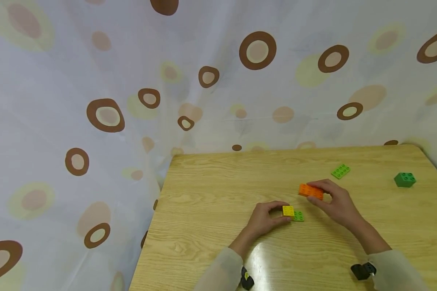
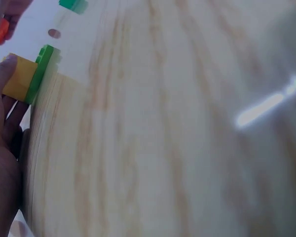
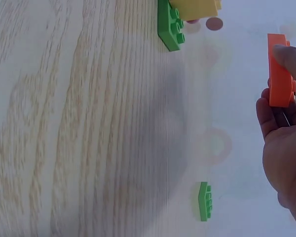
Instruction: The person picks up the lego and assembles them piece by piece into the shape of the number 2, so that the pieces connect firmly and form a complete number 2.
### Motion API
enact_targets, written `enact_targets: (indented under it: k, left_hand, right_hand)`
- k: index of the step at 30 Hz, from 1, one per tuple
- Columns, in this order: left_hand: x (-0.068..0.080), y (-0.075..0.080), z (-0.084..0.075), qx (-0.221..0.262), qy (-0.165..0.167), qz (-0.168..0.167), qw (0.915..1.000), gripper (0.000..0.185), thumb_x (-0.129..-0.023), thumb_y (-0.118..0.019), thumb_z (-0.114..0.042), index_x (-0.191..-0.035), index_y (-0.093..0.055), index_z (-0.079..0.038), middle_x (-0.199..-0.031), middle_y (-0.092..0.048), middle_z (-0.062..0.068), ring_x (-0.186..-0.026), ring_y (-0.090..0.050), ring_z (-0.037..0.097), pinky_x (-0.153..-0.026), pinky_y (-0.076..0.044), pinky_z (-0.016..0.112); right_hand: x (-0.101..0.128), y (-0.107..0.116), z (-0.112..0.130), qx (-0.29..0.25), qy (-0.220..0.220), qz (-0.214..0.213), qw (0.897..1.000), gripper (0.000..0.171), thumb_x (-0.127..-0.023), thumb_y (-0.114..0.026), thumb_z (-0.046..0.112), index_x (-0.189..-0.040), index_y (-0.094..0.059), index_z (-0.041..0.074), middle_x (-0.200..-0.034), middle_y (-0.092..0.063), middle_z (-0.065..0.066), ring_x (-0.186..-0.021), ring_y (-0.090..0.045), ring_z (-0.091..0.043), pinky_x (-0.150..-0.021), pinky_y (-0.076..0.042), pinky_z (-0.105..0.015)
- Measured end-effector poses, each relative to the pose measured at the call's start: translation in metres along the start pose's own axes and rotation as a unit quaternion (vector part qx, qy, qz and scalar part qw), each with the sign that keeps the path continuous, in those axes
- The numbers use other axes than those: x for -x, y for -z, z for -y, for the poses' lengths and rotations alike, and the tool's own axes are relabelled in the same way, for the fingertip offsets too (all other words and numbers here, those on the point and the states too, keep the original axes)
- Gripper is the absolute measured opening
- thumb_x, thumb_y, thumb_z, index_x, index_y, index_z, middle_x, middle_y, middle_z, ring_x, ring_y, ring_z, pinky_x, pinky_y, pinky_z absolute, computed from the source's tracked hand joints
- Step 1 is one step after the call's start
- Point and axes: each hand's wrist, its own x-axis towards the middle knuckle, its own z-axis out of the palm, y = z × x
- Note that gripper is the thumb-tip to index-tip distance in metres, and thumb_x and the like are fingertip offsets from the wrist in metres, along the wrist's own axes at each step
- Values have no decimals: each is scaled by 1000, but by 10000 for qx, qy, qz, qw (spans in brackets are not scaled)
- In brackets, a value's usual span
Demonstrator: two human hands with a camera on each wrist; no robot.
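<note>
**Orange brick in hand, yellow/green stack held on table**

L hand [image 1: 264, 220] pinches the yellow brick [image 1: 288, 210], which sits on one end of a flat green plate [image 1: 298, 216] lying on the wooden table [image 1: 211, 194]; fingers curled round the yellow piece, pressing the pair down. R hand [image 1: 336, 202] grips the orange brick [image 1: 310, 191] betw thumb & fingertips, lifted just above the table, near the stack but apart from it, up & to the right.

To do this well, I'd judge: keep the L pinch low on the yellow brick so the bare studs of the green plate stay free; bring the orange brick in level, studs up, line up its edges w/ the plate before pressing; press straight down, not at a tilt.

Containers: none in view. Loose on the table: a light green plate [image 1: 340, 171] beyond the R hand, a dark green brick [image 1: 405, 179] well apart near the right edge. Spotted curtain [image 1: 109, 115] behind
</note>
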Motion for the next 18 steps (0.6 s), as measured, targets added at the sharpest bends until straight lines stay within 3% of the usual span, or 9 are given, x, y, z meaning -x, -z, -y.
enact_targets:
  k: [11,18]
  left_hand:
    - [-1,0,2,206,-49,-53,9998,43,-95,-80,-43,-134,-73,-28,-124,-73,-18,-117,-64,-2,-104,-51,24]
    - [0,-1,3,170,-95,-120,9997,41,-95,-80,-44,-132,-74,-28,-126,-72,-17,-117,-64,-2,-102,-52,23]
  right_hand:
    - [1,-10,8,-110,501,342,9981,44,-91,-83,2,-132,-72,9,-121,-69,-3,-103,-62,-3,-83,-51,-16]
    - [6,-23,7,-243,546,617,9963,43,-88,-85,0,-128,-73,9,-119,-69,-1,-100,-64,-6,-81,-56,-22]
